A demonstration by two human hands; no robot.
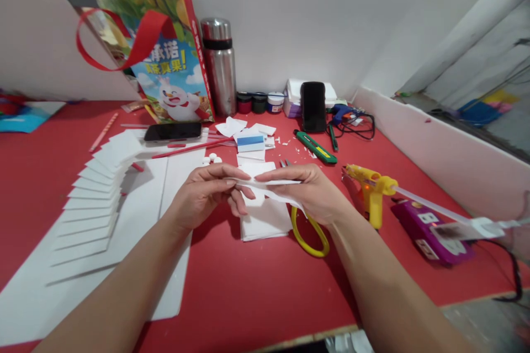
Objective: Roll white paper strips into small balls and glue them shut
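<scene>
My left hand (207, 190) and my right hand (308, 190) together hold a thin white foam piece (269, 183) edge-on above the red table (256, 292). Both hands pinch it, fingers closed along its edge. Under the hands lies a stack of white foam squares (265, 220). A pair of yellow-handled scissors (310, 234) lies just below my right hand. A white spiral staircase model (97, 193) made of foam steps stands on a white board (165, 242) to the left of my left hand.
A yellow glue gun (372, 190) stands at the right beside a purple power strip (430, 229). Behind are a green utility knife (317, 148), a black phone (171, 131), another upright phone (313, 106), a steel flask (218, 66), paint jars (260, 102) and a colourful gift bag (165, 55).
</scene>
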